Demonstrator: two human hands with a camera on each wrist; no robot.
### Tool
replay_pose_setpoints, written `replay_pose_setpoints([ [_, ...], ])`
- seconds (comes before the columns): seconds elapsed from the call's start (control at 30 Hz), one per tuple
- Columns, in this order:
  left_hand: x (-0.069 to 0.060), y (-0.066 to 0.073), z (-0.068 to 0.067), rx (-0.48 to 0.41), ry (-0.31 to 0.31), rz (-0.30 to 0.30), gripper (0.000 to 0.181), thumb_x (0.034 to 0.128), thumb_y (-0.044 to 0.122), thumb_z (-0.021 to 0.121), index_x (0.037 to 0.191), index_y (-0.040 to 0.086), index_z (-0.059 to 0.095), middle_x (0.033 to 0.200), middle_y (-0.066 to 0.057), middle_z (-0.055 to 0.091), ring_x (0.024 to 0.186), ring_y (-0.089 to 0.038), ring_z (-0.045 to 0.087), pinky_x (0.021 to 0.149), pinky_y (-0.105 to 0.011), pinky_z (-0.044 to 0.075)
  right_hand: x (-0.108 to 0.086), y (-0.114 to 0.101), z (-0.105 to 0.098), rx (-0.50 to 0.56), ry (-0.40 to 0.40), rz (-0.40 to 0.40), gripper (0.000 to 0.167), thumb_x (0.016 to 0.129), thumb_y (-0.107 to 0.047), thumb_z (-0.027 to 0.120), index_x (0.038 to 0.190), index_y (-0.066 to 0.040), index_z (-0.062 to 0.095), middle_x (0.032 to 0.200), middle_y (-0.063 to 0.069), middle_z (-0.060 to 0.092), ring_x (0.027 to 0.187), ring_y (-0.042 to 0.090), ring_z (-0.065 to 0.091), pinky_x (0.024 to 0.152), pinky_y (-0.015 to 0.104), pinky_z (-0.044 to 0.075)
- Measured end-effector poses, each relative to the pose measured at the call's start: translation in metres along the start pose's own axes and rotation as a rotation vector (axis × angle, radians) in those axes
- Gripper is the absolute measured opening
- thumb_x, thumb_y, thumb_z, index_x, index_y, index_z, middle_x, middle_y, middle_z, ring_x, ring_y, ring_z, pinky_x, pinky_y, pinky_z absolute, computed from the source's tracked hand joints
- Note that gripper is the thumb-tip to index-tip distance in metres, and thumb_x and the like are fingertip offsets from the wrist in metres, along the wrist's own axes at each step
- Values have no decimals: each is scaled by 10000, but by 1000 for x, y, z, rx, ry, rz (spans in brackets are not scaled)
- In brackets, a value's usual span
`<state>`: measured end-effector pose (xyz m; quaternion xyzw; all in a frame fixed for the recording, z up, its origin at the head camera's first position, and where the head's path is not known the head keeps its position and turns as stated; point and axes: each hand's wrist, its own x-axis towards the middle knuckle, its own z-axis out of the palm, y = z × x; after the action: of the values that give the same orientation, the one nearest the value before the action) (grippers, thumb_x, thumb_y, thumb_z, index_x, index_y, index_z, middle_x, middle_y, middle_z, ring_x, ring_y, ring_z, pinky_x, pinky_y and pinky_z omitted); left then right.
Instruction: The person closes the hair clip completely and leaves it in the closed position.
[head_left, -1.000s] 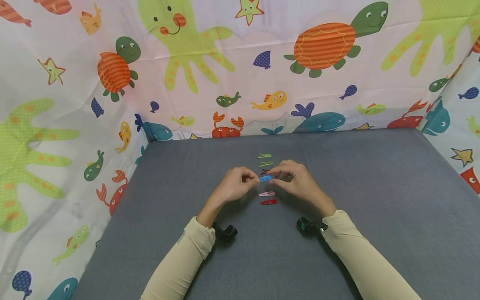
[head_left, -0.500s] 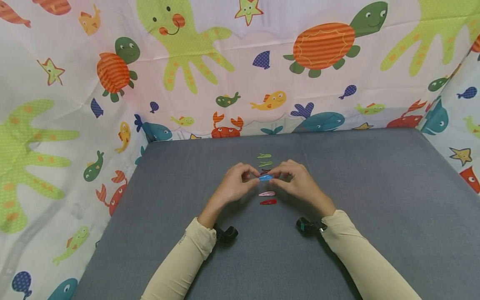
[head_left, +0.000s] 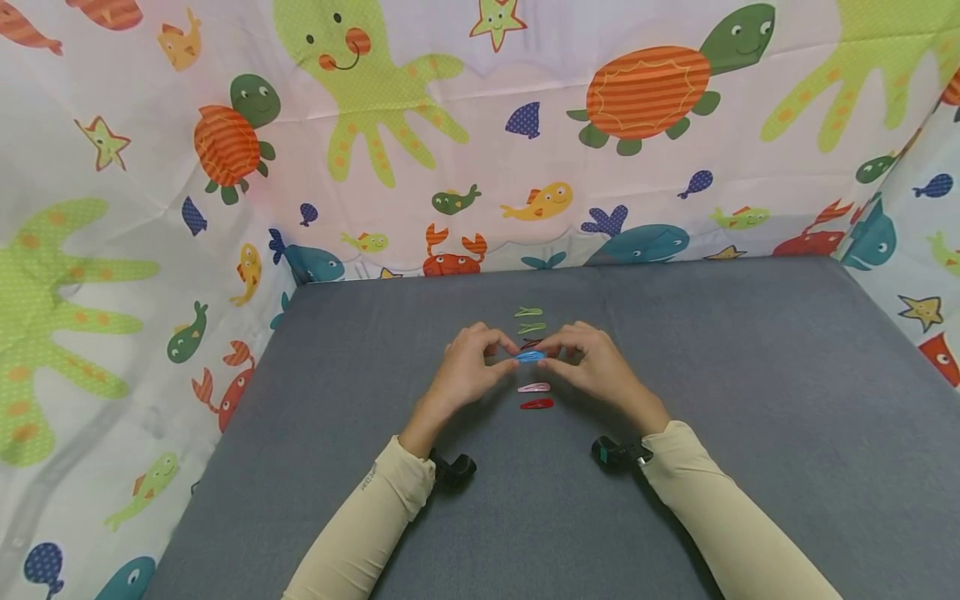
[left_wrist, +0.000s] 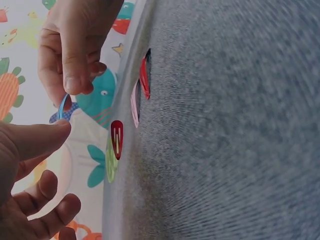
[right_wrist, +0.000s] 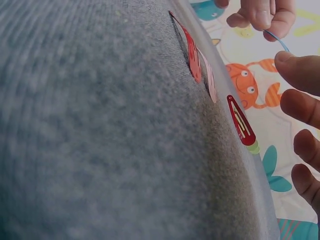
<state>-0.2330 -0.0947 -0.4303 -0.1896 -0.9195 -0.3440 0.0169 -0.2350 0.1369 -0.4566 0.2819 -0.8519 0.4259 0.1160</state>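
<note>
A blue snap hair clip (head_left: 531, 356) is held above the table by both hands, one at each end. My left hand (head_left: 468, 364) pinches its left end between thumb and forefinger. On the right end, the thumb and forefinger of my right hand (head_left: 596, 360) pinch it too. In the left wrist view the blue clip (left_wrist: 62, 107) looks thin and slightly bowed. Farther back, partly hidden by the hands, lies a dark red hair clip (left_wrist: 117, 140). A pink hair clip (head_left: 534, 387) and a red hair clip (head_left: 536, 404) lie nearer the body.
Two green hair clips, one nearer (head_left: 532, 328) and one farther (head_left: 528, 312), lie toward the back, their arms spread apart. The grey table (head_left: 360, 367) meets a curtain (head_left: 420, 125) printed with sea animals. Black wrist cameras (head_left: 453, 469) hang under both forearms.
My left hand has risen slightly and turned a little at the clip's left end. The right hand stays almost still, and the other hair clips have not moved.
</note>
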Motion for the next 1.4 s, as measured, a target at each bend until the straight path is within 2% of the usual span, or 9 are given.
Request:
replay_pose_setpoints([
  [0.2,0,0,2,38,9,-10,94,876,234,815,964,230,782,895,-31,598,882,-188,519,784,-391,367,1,1,0,-19,-6,19,193,844,-162,842,1033,-171,802,839,-54,688,789,129,549,701,311,479],
  [0.7,-2,-2,7,124,1,23,94,898,229,792,987,199,798,932,-83,640,875,-186,515,754,-374,356,-1,4,5,-8,-29,68,191,840,-165,847,1026,-167,805,819,-39,688,765,158,544,691,309,448],
  [0.87,-3,-6,11,108,5,21,84,897,225,793,974,196,799,885,-67,624,834,-176,496,722,-347,338,-2,6,7,-2,-33,81,187,844,-155,841,1027,-161,805,818,-38,692,771,156,544,698,306,448],
  [1.07,-2,-10,13,63,-16,-2,77,906,235,783,966,189,797,846,-3,600,824,-165,504,744,-342,356,-2,8,8,-18,-65,113,178,868,-160,818,1043,-144,799,843,-26,701,784,152,548,718,305,453],
  [1.4,1,-17,20,23,-35,-22,74,899,246,785,950,194,799,783,17,561,777,-156,483,733,-335,323,-3,11,10,-21,-103,136,178,874,-134,808,1050,-120,793,842,-14,696,801,161,528,741,326,413],
])
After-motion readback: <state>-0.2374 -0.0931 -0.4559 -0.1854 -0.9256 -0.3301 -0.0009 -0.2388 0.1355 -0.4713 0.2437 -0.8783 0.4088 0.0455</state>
